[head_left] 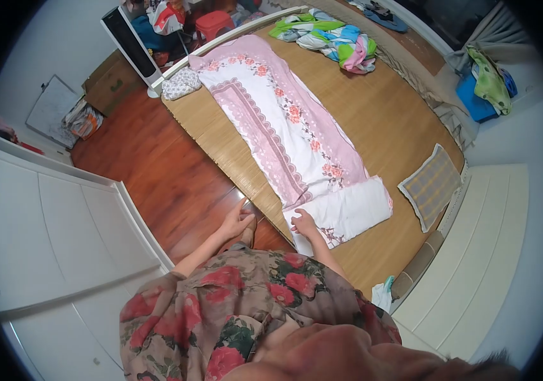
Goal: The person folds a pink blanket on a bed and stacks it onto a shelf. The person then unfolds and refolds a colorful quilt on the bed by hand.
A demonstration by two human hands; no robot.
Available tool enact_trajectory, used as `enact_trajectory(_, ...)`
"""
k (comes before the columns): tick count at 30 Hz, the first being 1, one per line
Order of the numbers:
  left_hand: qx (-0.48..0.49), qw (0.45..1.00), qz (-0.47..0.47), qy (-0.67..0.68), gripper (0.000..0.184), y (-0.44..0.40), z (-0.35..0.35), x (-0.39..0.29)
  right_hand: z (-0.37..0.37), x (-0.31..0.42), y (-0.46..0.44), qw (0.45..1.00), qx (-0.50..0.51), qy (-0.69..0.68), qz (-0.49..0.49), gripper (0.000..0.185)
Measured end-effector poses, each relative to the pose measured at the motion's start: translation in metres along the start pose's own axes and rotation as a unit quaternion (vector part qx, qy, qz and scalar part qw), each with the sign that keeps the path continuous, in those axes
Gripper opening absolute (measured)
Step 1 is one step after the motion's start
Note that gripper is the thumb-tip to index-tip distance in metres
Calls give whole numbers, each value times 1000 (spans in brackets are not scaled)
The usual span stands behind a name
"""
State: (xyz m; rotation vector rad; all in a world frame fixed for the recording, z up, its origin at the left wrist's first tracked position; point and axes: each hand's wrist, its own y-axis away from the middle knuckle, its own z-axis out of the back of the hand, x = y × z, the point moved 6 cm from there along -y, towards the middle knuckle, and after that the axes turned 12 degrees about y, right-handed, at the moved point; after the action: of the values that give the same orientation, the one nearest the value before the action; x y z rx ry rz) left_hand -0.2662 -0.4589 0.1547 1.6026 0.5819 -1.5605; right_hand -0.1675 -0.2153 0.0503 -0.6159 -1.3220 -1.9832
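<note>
A pink and white floral quilt (270,120) lies stretched lengthwise along the bed mat. Its near end is folded over into a thick white bundle (348,209). My right hand (304,223) is at the near left corner of that folded end, fingers apart and slightly bent; I cannot tell whether it touches the cloth. Off the bed's side, above the floor, my left hand (237,222) holds nothing, its forefinger stretched forward.
The woven mat (348,114) covers the bed. A plaid pillow (433,186) lies near the headboard (468,247). Crumpled colourful bedding (328,38) sits at the far corner, a small patterned pillow (181,84) at the far left edge. White cabinets (62,216) stand left of the wooden floor (151,152).
</note>
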Motion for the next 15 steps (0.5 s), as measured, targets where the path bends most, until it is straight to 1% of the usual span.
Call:
enact_trajectory(1, -20, 1000, 5, 5, 71, 8, 4, 8, -6, 0, 2, 1000, 23, 3, 9, 47)
enact_trajectory(2, -40, 999, 11, 11, 70, 13, 10, 16, -8, -1, 6, 1000, 24, 0, 9, 47)
enact_trajectory(3, -40, 999, 12, 8, 70, 17, 15, 16, -11, -6, 7, 1000, 27, 0, -2, 46)
enact_trajectory(5, -52, 997, 31, 52, 70, 21, 26, 21, -13, -12, 7, 1000, 28, 0, -14, 46)
enact_trajectory(8, -49, 998, 14, 45, 71, 9, 47, 42, -7, -14, 17, 999, 9, 24, -42, 45)
enact_trajectory(9, -44, 998, 13, 49, 71, 6, 51, 35, -4, -15, 18, 998, 0, 18, -53, 45)
enact_trajectory(11, -24, 997, 40, 62, 71, -4, 58, 11, 2, -10, 18, 998, -15, 14, -63, 44)
enact_trajectory(12, -24, 997, 38, 65, 71, -13, 63, 11, 5, -8, 21, 996, -29, 7, -86, 43)
enact_trajectory(13, -19, 998, 4, 65, 70, -23, 68, 10, 5, -5, 23, 993, -42, -1, -109, 42)
enact_trajectory(14, -15, 997, -27, 66, 69, -30, 74, 11, 1, 1, 21, 993, -42, 3, -112, 42)
enact_trajectory(15, -14, 997, -21, 70, 69, -34, 84, 7, -4, 9, 19, 992, -53, 3, -117, 42)
